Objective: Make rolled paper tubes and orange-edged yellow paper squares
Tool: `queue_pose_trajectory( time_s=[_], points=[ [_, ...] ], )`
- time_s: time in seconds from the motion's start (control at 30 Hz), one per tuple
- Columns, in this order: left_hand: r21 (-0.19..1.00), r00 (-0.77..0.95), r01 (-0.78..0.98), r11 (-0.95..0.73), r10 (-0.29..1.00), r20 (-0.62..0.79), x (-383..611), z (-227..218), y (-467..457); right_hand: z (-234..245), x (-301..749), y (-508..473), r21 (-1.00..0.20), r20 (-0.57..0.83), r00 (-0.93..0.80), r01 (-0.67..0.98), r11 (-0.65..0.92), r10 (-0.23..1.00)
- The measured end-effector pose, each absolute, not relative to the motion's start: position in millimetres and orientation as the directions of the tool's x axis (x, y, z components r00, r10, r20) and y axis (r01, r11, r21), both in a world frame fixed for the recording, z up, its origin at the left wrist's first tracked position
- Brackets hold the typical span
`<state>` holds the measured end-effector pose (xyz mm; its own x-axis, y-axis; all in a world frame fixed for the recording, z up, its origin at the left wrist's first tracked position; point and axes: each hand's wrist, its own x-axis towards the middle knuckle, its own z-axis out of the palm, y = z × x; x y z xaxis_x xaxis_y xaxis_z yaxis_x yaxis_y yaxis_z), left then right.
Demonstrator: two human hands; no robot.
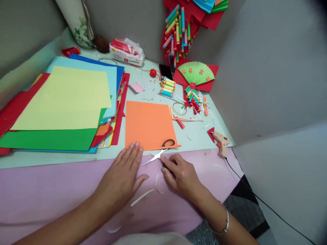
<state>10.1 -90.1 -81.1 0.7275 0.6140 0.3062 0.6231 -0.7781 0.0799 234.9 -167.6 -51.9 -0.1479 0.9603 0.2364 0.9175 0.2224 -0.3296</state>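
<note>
An orange sheet of paper [149,124] lies in front of me, with a thin orange strip along its near edge. My left hand [125,166] rests flat, its fingertips on the sheet's near left corner. Over by the near right corner, my right hand [180,172] has its fingers closed on a pair of scissors [155,157]. Their silver blades point left, and one black handle loop overlaps the paper while the other is mostly hidden by my fingers. Thin white paper scraps [142,198] lie between my hands.
Coloured paper sheets [66,98] are stacked at left. A glue gun [221,143] with a trailing cord sits near the right edge. Behind are a tissue pack [127,51], a phone [166,72], rolled paper tubes [167,86] and a green paper fan [196,72].
</note>
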Motion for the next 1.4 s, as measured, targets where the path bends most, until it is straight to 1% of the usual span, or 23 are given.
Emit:
queue_pose_trajectory(
  time_s=[0.27, 0.47, 0.67, 1.03, 1.4],
  points=[
    [0.081, 0.729, 0.621, -0.78, 0.612, 0.307, 11, -81, -90, -50, 230, -165, -0.34, 0.213, -0.171, 0.91, 0.237, 0.962],
    [0.103, 0.734, 0.607, -0.788, 0.605, 0.309, 7, -79, -89, -53, 232, -166, -0.344, 0.237, -0.149, 0.911, 0.226, 0.96],
    [0.059, 0.718, 0.643, -0.763, 0.628, 0.301, -5, -81, -91, -54, 230, -161, -0.341, 0.255, -0.147, 0.911, 0.231, 0.956],
    [0.004, 0.72, 0.647, -0.763, 0.611, 0.329, -3, -81, -91, -50, 221, -158, -0.329, 0.212, -0.191, 0.909, 0.254, 0.958],
    [0.017, 0.72, 0.639, -0.769, 0.606, 0.339, -4, -82, -91, -48, 220, -159, -0.313, 0.197, -0.207, 0.913, 0.262, 0.958]
  ],
)
